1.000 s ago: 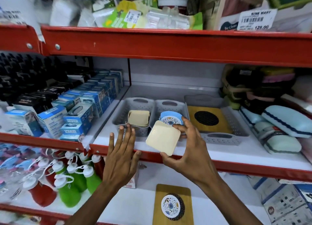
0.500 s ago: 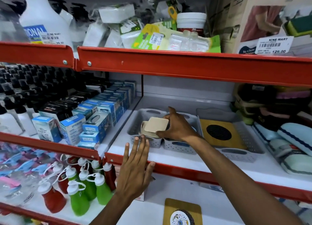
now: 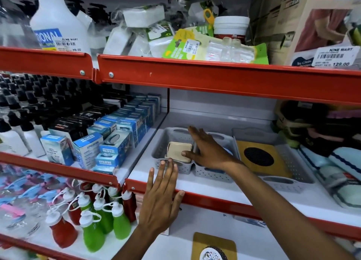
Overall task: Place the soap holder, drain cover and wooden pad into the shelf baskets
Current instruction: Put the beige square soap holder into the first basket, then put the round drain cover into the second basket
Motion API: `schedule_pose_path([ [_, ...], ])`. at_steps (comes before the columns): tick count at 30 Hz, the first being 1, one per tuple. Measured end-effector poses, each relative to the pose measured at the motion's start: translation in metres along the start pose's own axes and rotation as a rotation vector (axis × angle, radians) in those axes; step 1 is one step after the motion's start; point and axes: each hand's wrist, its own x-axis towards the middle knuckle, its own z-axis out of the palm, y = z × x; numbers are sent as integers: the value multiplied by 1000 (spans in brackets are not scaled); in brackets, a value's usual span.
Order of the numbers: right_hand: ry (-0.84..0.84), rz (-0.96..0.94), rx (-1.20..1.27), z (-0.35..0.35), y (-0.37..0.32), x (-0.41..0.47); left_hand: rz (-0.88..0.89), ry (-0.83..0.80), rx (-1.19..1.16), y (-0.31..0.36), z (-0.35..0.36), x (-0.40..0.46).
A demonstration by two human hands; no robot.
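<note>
Fingers of both hands spread flat; right hand (image 3: 208, 151) thumb touches square cream soap holder (image 3: 179, 149).

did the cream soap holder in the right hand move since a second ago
Yes. The soap holder went from in front of the red shelf edge back into the left grey basket; the right hand is open over it.

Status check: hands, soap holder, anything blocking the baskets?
Right hand open, thumb touching soap holder in left basket. Left hand open, flat at shelf edge. Nothing in the way.
</note>
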Motion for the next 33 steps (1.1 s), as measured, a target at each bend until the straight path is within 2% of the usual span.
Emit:
schedule_pose_path([
  [6,288,-66,-336,16,-6,-87,9,37,4,-1,4,2],
  [10,349,-114,-386,41,5,-139,4,52,10,1,7,1],
  [15,352,-368,-426,102,41,-183,-17,57,25,4,9,0],
  [18,183,-517,-467,155,72,-204,-30,51,36,6,8,0],
  [20,36,-391,-377,191,88,-214,-33,49,38,7,7,0],
  [24,-238,98,-85,234,101,-220,-38,49,48,8,7,0],
  [26,-318,243,-6,248,103,-218,-40,44,50,9,6,0],
  [29,-355,350,11,266,103,-211,-38,42,55,9,5,0],
  [33,-366,382,-16,281,102,-207,-42,39,56,9,6,0],
])
